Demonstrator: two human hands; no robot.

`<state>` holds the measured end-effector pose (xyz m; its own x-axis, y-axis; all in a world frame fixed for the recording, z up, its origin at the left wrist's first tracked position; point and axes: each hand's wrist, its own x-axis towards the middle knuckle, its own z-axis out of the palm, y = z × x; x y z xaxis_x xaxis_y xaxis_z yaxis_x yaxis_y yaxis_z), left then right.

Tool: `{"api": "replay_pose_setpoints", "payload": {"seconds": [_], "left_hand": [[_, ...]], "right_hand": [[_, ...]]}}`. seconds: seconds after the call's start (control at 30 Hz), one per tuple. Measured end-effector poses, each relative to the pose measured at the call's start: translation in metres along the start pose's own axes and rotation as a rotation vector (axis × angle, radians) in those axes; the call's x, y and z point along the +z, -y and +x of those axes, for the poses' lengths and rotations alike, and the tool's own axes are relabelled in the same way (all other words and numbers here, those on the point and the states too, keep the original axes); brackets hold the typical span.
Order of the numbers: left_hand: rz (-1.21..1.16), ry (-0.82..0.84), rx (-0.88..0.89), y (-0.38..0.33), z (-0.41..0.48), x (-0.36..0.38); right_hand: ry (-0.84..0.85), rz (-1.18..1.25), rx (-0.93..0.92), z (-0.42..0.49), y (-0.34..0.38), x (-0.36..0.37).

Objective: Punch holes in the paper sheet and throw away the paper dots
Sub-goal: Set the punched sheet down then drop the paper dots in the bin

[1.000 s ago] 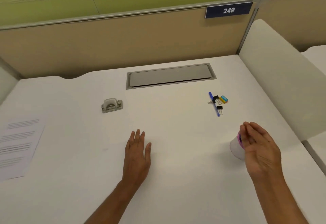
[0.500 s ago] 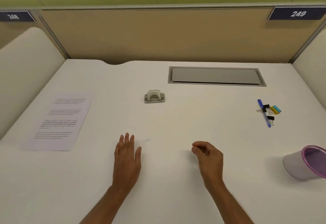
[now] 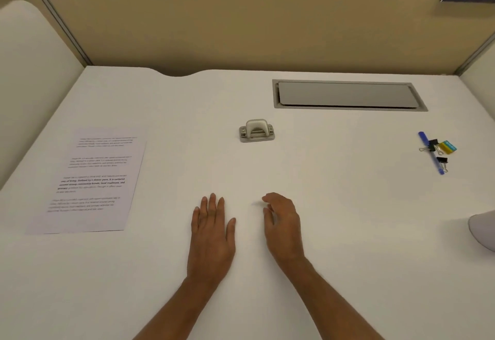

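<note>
A printed paper sheet (image 3: pixel 91 181) lies flat on the white desk (image 3: pixel 334 219) at the left. A small grey hole punch (image 3: pixel 256 131) stands in the middle of the desk, beyond both hands. My left hand (image 3: pixel 211 235) rests palm down on the desk with its fingers stretched out and holds nothing. My right hand (image 3: pixel 282 224) hovers just to its right, fingers loosely curled and apart, also holding nothing. A small white bin (image 3: pixel 483 228) lies at the right edge, mostly cut off by the frame.
A blue pen (image 3: pixel 431 155), black binder clips (image 3: pixel 442 162) and a yellow clip (image 3: pixel 447 147) lie at the far right. A grey cable hatch (image 3: pixel 348 95) is set in the desk behind the punch. Beige partitions close the back and both sides.
My right hand has left the white bin and come in beside my left hand. The view has swung left, so the paper sheet now shows fully and the bin slides to the right edge.
</note>
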<state>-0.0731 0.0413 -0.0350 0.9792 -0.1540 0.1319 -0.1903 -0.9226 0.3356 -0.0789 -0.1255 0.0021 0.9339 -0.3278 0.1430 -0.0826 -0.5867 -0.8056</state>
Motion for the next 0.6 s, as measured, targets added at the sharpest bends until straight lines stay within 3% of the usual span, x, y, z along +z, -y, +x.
{"api": "replay_pose_setpoints", "payload": {"seconds": [0.2, 0.37, 0.6], "left_hand": [[0.013, 0.007, 0.002, 0.001, 0.001, -0.001], [0.036, 0.003, 0.006, 0.000, 0.001, -0.003], [0.087, 0.020, 0.023, -0.002, 0.000, -0.005]], "right_hand": [[0.056, -0.035, -0.075, 0.005, 0.002, 0.016], [0.005, 0.078, 0.025, 0.010, 0.003, 0.000], [0.040, 0.001, 0.014, 0.003, 0.002, 0.008]]}}
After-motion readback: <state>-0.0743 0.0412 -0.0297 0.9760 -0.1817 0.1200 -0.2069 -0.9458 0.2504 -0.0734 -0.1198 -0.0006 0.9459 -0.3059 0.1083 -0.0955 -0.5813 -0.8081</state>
